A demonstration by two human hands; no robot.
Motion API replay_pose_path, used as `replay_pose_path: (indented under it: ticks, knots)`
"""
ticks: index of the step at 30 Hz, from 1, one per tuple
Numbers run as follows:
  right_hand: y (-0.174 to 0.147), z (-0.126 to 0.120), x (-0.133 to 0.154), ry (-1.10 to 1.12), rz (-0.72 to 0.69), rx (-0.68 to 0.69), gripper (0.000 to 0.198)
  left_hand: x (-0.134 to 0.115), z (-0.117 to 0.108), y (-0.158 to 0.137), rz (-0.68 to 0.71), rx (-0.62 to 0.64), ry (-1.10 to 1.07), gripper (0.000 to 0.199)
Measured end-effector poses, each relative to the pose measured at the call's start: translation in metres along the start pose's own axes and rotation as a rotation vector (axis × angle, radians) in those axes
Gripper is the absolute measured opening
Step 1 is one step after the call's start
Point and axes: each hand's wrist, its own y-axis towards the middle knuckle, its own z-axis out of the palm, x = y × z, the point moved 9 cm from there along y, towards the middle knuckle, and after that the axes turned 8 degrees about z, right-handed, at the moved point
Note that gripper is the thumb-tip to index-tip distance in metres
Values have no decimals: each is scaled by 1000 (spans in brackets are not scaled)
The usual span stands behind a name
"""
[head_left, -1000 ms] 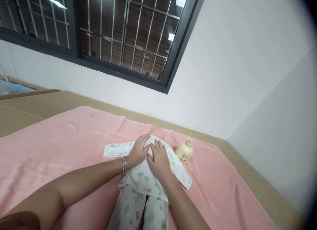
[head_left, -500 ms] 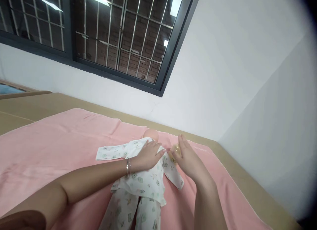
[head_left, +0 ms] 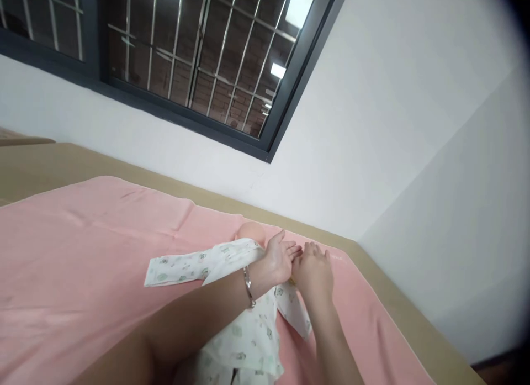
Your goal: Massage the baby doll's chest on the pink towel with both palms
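At the view's six o'clock lies the dressed doll; toward five, the right hand curls over a mostly hidden bottle, its hold unclear; just beside, the left hand spreads palm-up, fingers loosely extended, empty

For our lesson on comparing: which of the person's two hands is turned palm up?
The left hand, with the silver bracelet at its wrist; its open palm shows, while the right hand shows its back.

A slim, shiny silver bangle circles the left wrist.
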Motion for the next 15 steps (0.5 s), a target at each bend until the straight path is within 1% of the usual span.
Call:
replay_pose_path:
  ticks: [2,5,6,8,10,12,13,14,15]
  knots:
    - [1,-6,5,-78,17,-12,30,2,-1,0,-11,-13,-40,57]
    - [8,-15,14,-164,56,-40,35,0,-4,-1,-56,-89,-78,38]
    - [11,-16,16,-168,72,-37,36,-1,-6,-2,-84,-131,-86,33]
    - [17,-14,15,-160,149,4,34,-7,-9,-5,-117,-198,-67,27]
    - [21,-11,14,-151,218,49,32,-16,-2,-7,-125,-148,-65,27]
    - [25,-10,15,-146,238,73,32,-26,1,-9,-83,-102,-52,27]
    - [27,-10,15,-140,247,82,33,-33,-2,-9,-35,-112,-19,28]
    - [28,-9,16,-134,250,93,34,-37,-6,-9,-19,-117,39,28]
    - [28,-8,15,-129,263,97,35,-42,-9,-9,13,-99,109,29]
